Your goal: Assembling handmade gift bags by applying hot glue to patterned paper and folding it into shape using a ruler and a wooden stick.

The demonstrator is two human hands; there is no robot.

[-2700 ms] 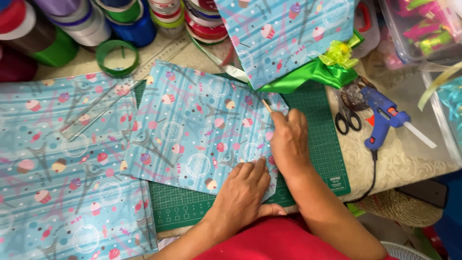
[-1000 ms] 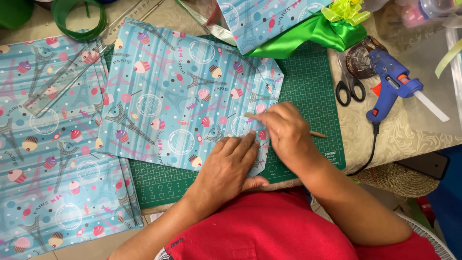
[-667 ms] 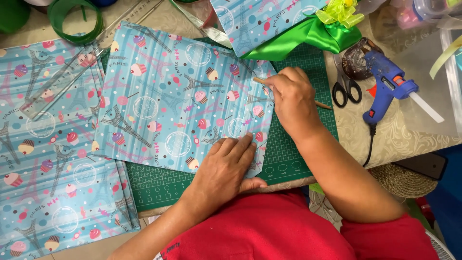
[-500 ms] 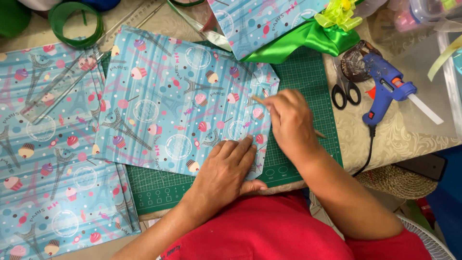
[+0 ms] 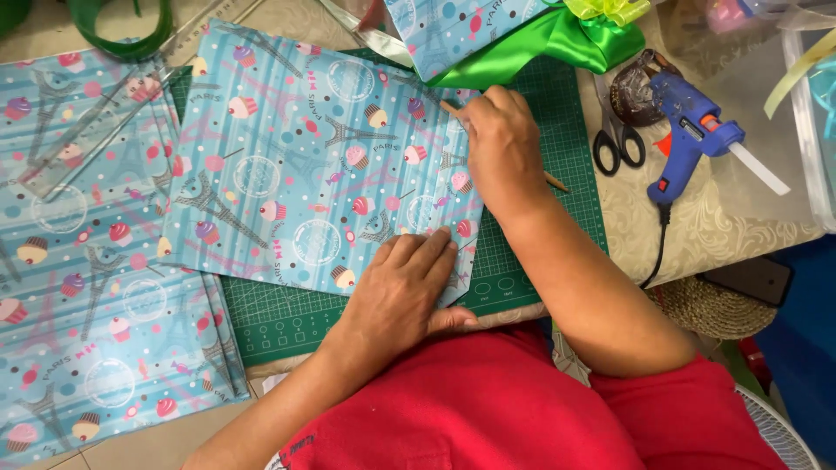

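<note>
Two hands on the patterned sheet (image 5: 322, 165): we press left hand (image 5: 405, 292) flat, open, lower centre, while right hand (image 5: 503, 144) closed around wooden stick (image 5: 555, 181) should crease steadily along the edge.

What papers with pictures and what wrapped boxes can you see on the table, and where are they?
Patterned sheet: on the green cutting mat, light blue with cupcakes and towers, under both hands.
Second sheet: far left, same pattern.
Wrapped package: top edge, same blue paper, with a green ribbon and a yellow-green bow.
</note>
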